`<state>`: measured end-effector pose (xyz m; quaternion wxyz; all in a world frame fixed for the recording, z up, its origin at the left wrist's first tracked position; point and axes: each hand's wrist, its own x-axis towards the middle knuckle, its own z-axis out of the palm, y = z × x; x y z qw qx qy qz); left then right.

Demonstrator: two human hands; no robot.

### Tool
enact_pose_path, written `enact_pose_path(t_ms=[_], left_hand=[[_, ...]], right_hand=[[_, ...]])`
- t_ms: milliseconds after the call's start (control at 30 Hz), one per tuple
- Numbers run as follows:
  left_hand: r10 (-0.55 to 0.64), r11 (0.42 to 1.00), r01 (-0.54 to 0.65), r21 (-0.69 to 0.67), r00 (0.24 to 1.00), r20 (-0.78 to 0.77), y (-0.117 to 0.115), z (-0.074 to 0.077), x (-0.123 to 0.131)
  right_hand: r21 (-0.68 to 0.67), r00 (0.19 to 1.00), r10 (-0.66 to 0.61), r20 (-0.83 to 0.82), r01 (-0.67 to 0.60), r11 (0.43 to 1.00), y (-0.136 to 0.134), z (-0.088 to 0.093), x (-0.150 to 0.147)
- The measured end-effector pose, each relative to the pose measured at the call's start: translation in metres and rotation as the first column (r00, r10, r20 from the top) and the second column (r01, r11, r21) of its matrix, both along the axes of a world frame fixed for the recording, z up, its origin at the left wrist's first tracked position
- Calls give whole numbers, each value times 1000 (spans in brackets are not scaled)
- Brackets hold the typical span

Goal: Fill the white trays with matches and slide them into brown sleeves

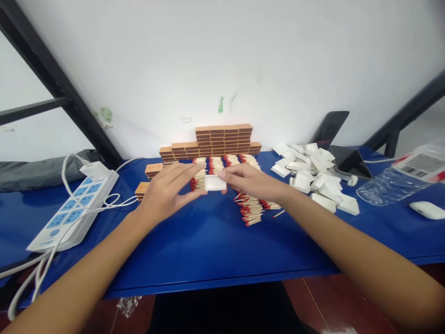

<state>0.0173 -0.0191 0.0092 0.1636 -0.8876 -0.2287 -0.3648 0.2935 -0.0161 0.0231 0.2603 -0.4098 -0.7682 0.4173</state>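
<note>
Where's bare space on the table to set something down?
Widest is the blue tabletop between the matches and its front edge. A smaller patch borders the white trays and that edge. Crowded: the back, with matchboxes; the left, with the power strip.

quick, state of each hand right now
Left hand: open, thumb and fingers apart beside the white tray; contact unclear.
Right hand: closed, holding the white tray's right end.
</note>
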Motion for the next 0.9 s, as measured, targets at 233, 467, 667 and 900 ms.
enact_pose_path(t_ms=[233, 467, 667, 900], left_hand=[[-67, 996, 67, -57, 998, 2, 6, -3, -2], [-14, 984, 2, -176, 998, -68, 16, 0, -13], [129, 982, -131, -135, 991, -23, 26, 4, -28], [174, 969, -189, -158, 979, -107, 28, 0, -30]], right_hand=[[-144, 988, -2, -154, -21, 989, -5, -18, -20], [121, 999, -41, -35, 44, 992, -1, -24, -29], [508, 970, -27, 243, -104, 855, 9, -45, -33], [486, 954, -28, 300, -128, 864, 13, -49, -35]])
